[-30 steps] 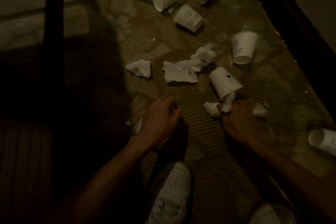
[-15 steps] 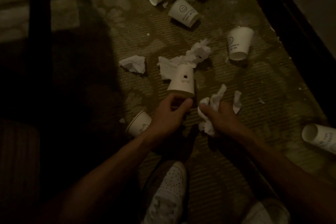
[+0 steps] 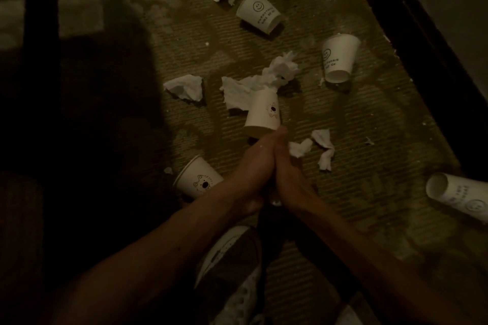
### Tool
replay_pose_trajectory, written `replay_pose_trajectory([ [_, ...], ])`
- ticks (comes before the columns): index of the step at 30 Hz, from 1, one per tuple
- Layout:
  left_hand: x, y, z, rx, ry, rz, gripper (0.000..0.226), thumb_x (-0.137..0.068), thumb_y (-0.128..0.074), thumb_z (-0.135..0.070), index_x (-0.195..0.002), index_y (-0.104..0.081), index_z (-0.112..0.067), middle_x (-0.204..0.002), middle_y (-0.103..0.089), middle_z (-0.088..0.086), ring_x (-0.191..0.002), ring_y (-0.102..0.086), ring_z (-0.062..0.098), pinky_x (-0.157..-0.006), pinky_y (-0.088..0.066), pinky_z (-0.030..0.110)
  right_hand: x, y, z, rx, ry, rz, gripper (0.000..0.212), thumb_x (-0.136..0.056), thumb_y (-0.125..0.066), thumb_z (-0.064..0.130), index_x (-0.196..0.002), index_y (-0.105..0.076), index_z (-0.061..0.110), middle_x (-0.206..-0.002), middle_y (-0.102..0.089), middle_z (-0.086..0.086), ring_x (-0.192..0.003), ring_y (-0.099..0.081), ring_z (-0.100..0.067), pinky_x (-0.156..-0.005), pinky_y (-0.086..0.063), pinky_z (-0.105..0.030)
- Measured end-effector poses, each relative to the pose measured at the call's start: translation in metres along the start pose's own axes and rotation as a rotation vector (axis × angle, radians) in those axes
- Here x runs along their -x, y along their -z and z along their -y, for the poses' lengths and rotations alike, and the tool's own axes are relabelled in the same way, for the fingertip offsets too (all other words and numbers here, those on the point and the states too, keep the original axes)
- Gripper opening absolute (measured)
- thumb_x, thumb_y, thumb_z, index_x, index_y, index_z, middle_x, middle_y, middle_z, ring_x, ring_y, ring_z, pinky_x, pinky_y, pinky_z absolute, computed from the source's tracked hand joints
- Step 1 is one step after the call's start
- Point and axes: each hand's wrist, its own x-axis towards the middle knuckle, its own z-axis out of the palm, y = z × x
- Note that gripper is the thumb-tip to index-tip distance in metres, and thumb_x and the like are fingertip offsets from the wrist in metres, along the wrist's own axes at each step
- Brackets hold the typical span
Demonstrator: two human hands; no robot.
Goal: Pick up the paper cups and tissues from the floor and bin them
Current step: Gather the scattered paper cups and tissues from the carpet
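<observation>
1. And the hands have come together! Half a second ago the left hand [image 3: 250, 166] and right hand [image 3: 289, 169] worked a gap apart. Now they sit pressed side by side, low over the floor [image 3: 369, 119].
2. The cat-print cup [image 3: 264, 113] has stayed with the left hand. It is lifted, mouth toward the person, with its base tipped away over the long tissue [image 3: 237, 90].
3. My read is that cup and tissue are being merged into one load, likely paper stuffed into the cup. That would free a hand for more pickups.
4. Left hand: fingertips closed on the cup's near rim, a pinch rather than a full wrap.
5. Right hand: the tissue scraps [image 3: 301, 148] poke out at its far edge, touching it. The fingers are hidden, but I judge them clamped on the paper.
6. Still down on the floor are a second cat cup [image 3: 198, 179] just beside the left wrist and a crumpled tissue [image 3: 184, 87]. A smiley cup [image 3: 339, 60] lies well off right, with more cups beyond. No bin in view, so it's early days.
</observation>
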Motion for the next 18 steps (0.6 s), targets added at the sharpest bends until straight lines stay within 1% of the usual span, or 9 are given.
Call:
replay_pose_trajectory([
  [1, -0.001, -0.001, 0.004, -0.058, -0.059, -0.03, 0.029, -0.098, -0.055, -0.043, -0.12, -0.064, -0.027, -0.122, -0.069, 0.003, -0.112, -0.065, 0.019, -0.09, -0.054, 0.034, 0.0, 0.002, 0.0, 0.007, 0.007, 0.01, 0.115, -0.068, -0.01, 0.095, -0.151, -0.033, 0.019, -0.15, -0.044, -0.015, -0.136, -0.043, -0.03, -0.109, -0.04, -0.043],
  [3, -0.001, -0.002, 0.008, -0.17, -0.182, -0.085, 0.019, -0.1, -0.055, -0.033, -0.113, -0.067, -0.026, -0.115, -0.07, 0.0, -0.107, -0.066, 0.017, -0.085, -0.055, 0.031, 0.0, 0.004, -0.001, 0.007, -0.029, -0.014, 0.123, -0.058, -0.011, 0.101, -0.147, -0.04, 0.023, -0.143, -0.051, -0.012, -0.129, -0.05, -0.03, -0.094, -0.052, -0.039],
  [5, 0.0, -0.002, 0.005, -0.18, -0.23, -0.123, 0.015, -0.097, -0.06, -0.027, -0.107, -0.069, -0.02, -0.105, -0.072, 0.003, -0.099, -0.069, 0.018, -0.074, -0.057, 0.028, -0.005, 0.011, -0.004, -0.035, 0.019, 0.009, 0.131, -0.041, -0.016, 0.108, -0.141, -0.049, 0.028, -0.14, -0.056, -0.008, -0.128, -0.053, -0.027, -0.104, -0.047, -0.046],
  [7, -0.002, 0.001, -0.001, -0.189, -0.246, -0.147, 0.01, -0.095, -0.063, -0.019, -0.098, -0.069, -0.011, -0.098, -0.071, 0.009, -0.092, -0.069, 0.021, -0.07, -0.058, 0.029, -0.012, 0.027, -0.002, -0.131, 0.111, -0.037, 0.102, -0.062, -0.025, 0.098, -0.125, -0.06, 0.027, -0.129, -0.063, -0.005, -0.119, -0.059, -0.021, -0.105, -0.044, -0.046],
  [9, -0.006, 0.004, -0.007, -0.225, -0.25, -0.154, 0.008, -0.094, -0.063, -0.014, -0.087, -0.067, -0.015, -0.093, -0.067, 0.009, -0.086, -0.064, 0.02, -0.065, -0.054, 0.027, -0.027, 0.051, -0.002, -0.07, 0.15, -0.219, 0.07, -0.087, -0.024, 0.075, -0.125, -0.058, 0.027, -0.13, -0.057, -0.003, -0.116, -0.056, -0.02, -0.102, -0.043, -0.043],
  [11, -0.01, 0.007, -0.009, -0.236, -0.242, -0.158, 0.012, -0.095, -0.063, -0.014, -0.084, -0.065, -0.019, -0.091, -0.064, 0.007, -0.081, -0.062, 0.017, -0.061, -0.051, 0.026, -0.045, 0.079, -0.012, 0.196, 0.167, -0.36, 0.057, -0.096, -0.029, 0.06, -0.134, -0.053, 0.025, -0.137, -0.049, -0.01, -0.122, -0.051, -0.029, -0.103, -0.043, -0.048],
  [13, -0.011, 0.009, -0.009, -0.244, -0.228, -0.152, 0.012, -0.095, -0.062, -0.014, -0.084, -0.064, -0.017, -0.083, -0.063, 0.005, -0.07, -0.06, 0.014, -0.053, -0.049, 0.022, -0.05, 0.096, -0.027, 0.46, 0.166, -0.344, 0.042, -0.101, -0.047, 0.039, -0.137, -0.054, 0.018, -0.139, -0.043, -0.017, -0.124, -0.048, -0.033, -0.103, -0.041, -0.039],
  [16, -0.013, 0.011, -0.007, -0.278, -0.204, -0.142, 0.011, -0.095, -0.063, -0.014, -0.085, -0.064, -0.014, -0.076, -0.062, 0.007, -0.062, -0.059, 0.014, -0.05, -0.048, 0.02, -0.053, 0.103, -0.048, 0.555, 0.186, -0.288, 0.021, -0.095, -0.062, 0.013, -0.115, -0.067, 0.008, -0.123, -0.052, -0.017, -0.101, -0.055, -0.023, -0.081, -0.039, -0.021],
  [18, -0.015, 0.011, -0.005, -0.281, -0.202, -0.152, 0.011, -0.094, -0.064, -0.015, -0.083, -0.064, -0.014, -0.076, -0.062, 0.008, -0.066, -0.059, 0.016, -0.056, -0.048, 0.023, -0.05, 0.101, -0.046, 0.395, 0.163, -0.285, 0.009, -0.092, -0.065, 0.008, -0.099, -0.071, 0.006, -0.096, -0.067, -0.011, -0.08, -0.061, -0.018, -0.062, -0.045, -0.016],
])
